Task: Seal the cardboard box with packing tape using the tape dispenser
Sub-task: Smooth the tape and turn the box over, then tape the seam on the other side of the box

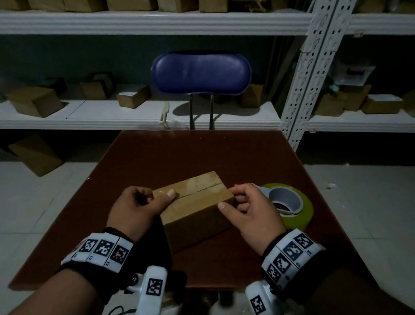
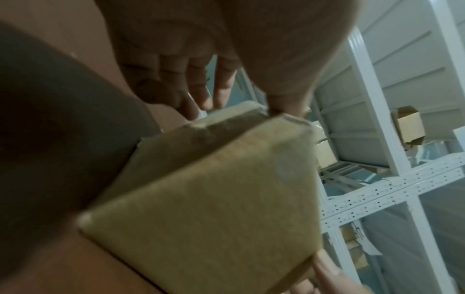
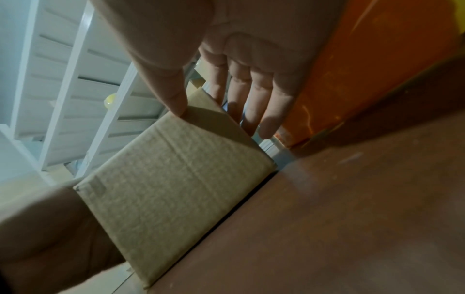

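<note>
Cardboard box [image 1: 195, 203] sits flaps closed, centre of brown counter [image 1: 151, 162]. Left hand [image 1: 133, 211] grip holds its left end, thumb on top. Right hand [image 1: 251, 216] grip holds its right end. Tape dispenser [image 1: 290, 204] lies just right of the box, behind the right hand.

We observe a dim room with a pale tiled floor [image 1: 17, 199], white perforated-steel shelving [image 1: 140, 27] carrying brown boxes [image 1: 34, 101], a blue-backed chair [image 1: 200, 73] and a reddish-brown table [image 1: 188, 154].

small brown cardboard box [image 1: 196, 208] lies flaps closed on the table, yellowish tape roll [image 1: 294, 203] just beside it.
</note>
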